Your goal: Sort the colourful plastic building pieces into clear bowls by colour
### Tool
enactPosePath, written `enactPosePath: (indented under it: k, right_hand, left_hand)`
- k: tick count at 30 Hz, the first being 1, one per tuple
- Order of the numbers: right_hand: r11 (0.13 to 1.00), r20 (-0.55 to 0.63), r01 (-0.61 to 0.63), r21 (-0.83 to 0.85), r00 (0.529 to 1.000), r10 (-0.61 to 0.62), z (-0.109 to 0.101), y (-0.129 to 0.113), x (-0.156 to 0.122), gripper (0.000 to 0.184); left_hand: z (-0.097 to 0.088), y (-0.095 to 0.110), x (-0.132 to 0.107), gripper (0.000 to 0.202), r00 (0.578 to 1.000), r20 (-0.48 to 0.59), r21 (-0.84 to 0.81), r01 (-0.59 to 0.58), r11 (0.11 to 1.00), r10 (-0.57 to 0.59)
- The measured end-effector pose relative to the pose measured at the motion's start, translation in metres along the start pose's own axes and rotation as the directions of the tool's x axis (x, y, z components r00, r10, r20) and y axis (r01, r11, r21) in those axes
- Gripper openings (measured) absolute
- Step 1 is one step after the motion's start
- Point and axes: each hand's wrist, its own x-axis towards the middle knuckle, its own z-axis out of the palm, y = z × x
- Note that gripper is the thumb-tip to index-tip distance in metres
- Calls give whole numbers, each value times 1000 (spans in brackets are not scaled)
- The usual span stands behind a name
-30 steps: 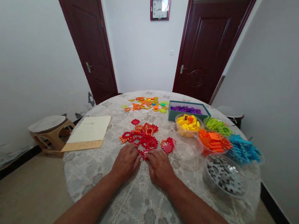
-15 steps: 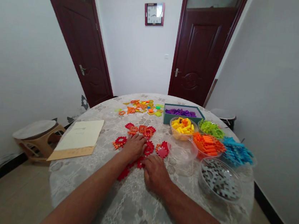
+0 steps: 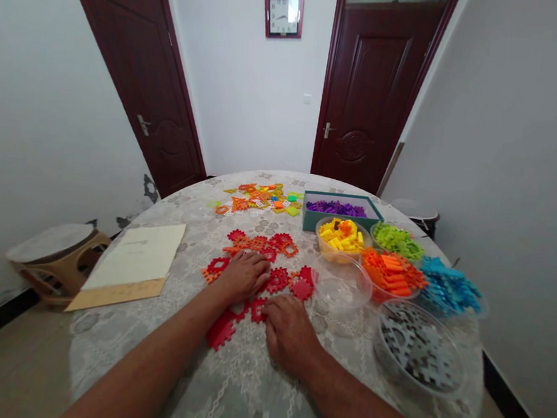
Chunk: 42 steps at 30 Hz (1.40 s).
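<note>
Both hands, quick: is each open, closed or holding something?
Left hand: among red pieces; grip hidden, cannot tell.
Right hand: at a red toothed piece; whether it grips, cannot tell.

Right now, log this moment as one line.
left hand: over red pieces | right hand: at small red piece | farther right: grey pieces in clear bowl

Toothed pieces [image 3: 278, 277] spread from one clump

A second ago, your red and orange pieces lay bunched just beyond your fingertips. Now your left hand [image 3: 245, 276] has reached forward over them, and they have split into looser groups. The far cluster [image 3: 257, 243] sits apart from the rest, with more orange showing. Flat red pieces [image 3: 221, 332] have appeared beside your left forearm, where you saw only bare tabletop [image 3: 243, 383].
</note>
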Motion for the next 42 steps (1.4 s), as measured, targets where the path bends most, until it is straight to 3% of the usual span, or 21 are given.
enactPosePath:
  k: [3, 7, 14, 24, 27, 30, 35, 38, 42]
  right_hand:
    - [1000, -39, -6, -12, 999, 6, 0, -1, -1, 25]
    - [999, -81, -19, -46, 997, 15, 1, -2, -3, 30]
    - [998, -58, -9, -54, 998, 6, -1, -7, -4, 30]
    - [992, 1, -44, -116, 999, 45, 0, -9, -5, 38]
    - [994, 54, 16, -104, 998, -10, -3, -10, -5, 43]
    - [991, 82, 112, -69, 991, -106, -8, -11, -4, 43]
    - [988, 61, 111, -104, 993, -105, -10, -11, 1, 35]
    - [978, 94, 157, -136, 985, -145, -8, -8, 2, 29]
    - [965, 56, 147, -217, 989, -138, -6, -6, 0, 27]
  left_hand:
    - [-6, -16, -22, 40, 997, -73, 15, -29, 999, 30]
    - [-9, -32, -43, 40, 986, -153, 74, 74, 995, -62]
    - [-4, -57, -59, 45, 970, -113, 35, 221, 975, -216]
    - [-18, -41, -68, 68, 887, -54, 63, 461, 885, -459]
    - [-21, -31, -70, 73, 857, -45, 93, 514, 852, -513]
    - [-24, -19, -73, 71, 873, -71, 122, 488, 864, -482]
    - [-18, 0, -84, 61, 929, -134, 147, 363, 920, -345]
    - [-8, 11, -94, 51, 958, -111, 130, 276, 952, -263]
    - [2, 23, -106, 45, 975, -90, 122, 214, 969, -204]
